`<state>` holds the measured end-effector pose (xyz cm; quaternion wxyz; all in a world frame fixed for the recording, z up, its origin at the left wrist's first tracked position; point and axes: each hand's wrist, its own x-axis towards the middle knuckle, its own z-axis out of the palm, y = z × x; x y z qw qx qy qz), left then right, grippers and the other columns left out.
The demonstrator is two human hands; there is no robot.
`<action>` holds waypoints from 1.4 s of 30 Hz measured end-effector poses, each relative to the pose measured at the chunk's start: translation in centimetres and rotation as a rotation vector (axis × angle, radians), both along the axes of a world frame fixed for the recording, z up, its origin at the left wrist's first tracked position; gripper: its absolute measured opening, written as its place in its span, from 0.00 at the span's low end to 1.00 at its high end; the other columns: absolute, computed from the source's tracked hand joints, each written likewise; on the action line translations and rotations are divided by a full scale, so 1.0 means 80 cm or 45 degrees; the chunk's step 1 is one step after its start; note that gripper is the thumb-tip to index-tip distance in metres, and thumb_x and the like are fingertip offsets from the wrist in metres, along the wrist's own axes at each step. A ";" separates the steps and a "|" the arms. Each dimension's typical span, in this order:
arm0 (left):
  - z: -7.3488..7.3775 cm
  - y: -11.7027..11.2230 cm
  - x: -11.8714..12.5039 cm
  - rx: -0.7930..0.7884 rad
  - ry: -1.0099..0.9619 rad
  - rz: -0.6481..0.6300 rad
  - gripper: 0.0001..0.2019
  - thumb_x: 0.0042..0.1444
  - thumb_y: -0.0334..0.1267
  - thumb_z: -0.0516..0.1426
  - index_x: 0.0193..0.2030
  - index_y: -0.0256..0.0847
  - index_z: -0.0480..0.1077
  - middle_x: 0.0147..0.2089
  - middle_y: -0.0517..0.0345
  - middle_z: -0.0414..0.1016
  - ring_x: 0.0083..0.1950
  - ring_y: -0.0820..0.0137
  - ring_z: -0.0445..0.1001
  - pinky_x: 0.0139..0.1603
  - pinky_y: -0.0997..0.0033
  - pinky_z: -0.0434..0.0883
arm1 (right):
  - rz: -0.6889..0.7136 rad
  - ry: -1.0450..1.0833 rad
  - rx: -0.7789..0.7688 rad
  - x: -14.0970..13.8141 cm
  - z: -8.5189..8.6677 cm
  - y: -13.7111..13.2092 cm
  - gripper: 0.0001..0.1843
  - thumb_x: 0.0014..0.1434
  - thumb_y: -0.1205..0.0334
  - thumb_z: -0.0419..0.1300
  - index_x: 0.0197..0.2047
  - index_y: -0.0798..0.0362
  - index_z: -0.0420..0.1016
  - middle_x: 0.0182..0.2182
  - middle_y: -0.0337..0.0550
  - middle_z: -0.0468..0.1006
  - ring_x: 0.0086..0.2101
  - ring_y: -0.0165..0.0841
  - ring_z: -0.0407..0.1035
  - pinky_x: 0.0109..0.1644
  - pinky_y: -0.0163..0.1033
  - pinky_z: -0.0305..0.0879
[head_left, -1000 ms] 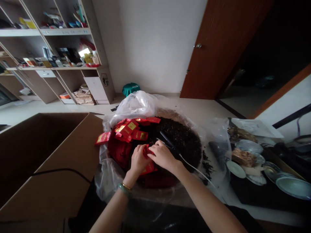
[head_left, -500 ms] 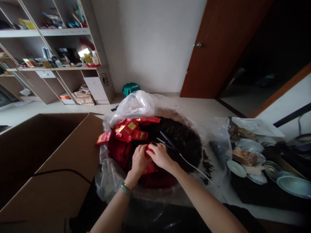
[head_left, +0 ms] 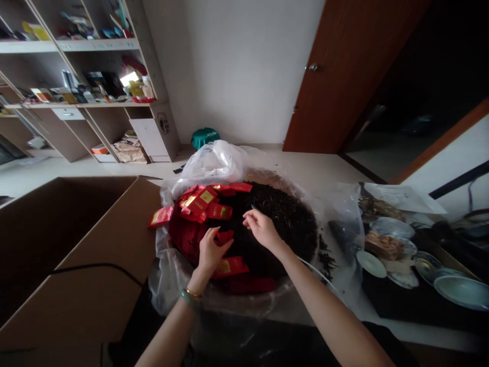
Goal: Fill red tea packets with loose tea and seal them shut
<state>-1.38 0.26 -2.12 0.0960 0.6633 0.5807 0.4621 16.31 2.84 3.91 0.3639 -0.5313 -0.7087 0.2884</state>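
My left hand (head_left: 211,250) holds a small red packet (head_left: 225,237) between thumb and fingers, over the near left of a plastic-lined basket (head_left: 288,178). My right hand (head_left: 263,232) is closed round a black tong-like tool with a white cord (head_left: 311,267); the hand covers most of the tool, and only its dark tip shows. Dark loose tea-like leaves (head_left: 290,214) fill the basket's right side. Red packets with gold print (head_left: 202,200) are heaped at the back left. Another red packet (head_left: 231,266) lies just below my left hand, near stacked red packets (head_left: 187,237).
An open cardboard box (head_left: 103,244) stands at the left. Clear plastic sheeting (head_left: 171,290) spills over the basket's edge. Bowls and dishes (head_left: 372,265) sit on a dark surface at the right. Shelves (head_left: 99,46), a teal bundle (head_left: 205,137) and a brown door (head_left: 344,66) are behind.
My hands have parted. The left has moved slightly left and keeps a red packet; the right has left the packet and gone up to the corded tool, closing on it.
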 end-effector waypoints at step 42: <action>0.005 -0.001 0.012 -0.030 0.020 -0.096 0.21 0.43 0.37 0.66 0.46 0.42 0.70 0.42 0.56 0.71 0.43 0.65 0.73 0.45 0.65 0.73 | 0.057 0.036 0.229 0.016 0.031 -0.004 0.11 0.50 0.63 0.60 0.39 0.51 0.75 0.35 0.40 0.80 0.36 0.35 0.74 0.45 0.40 0.68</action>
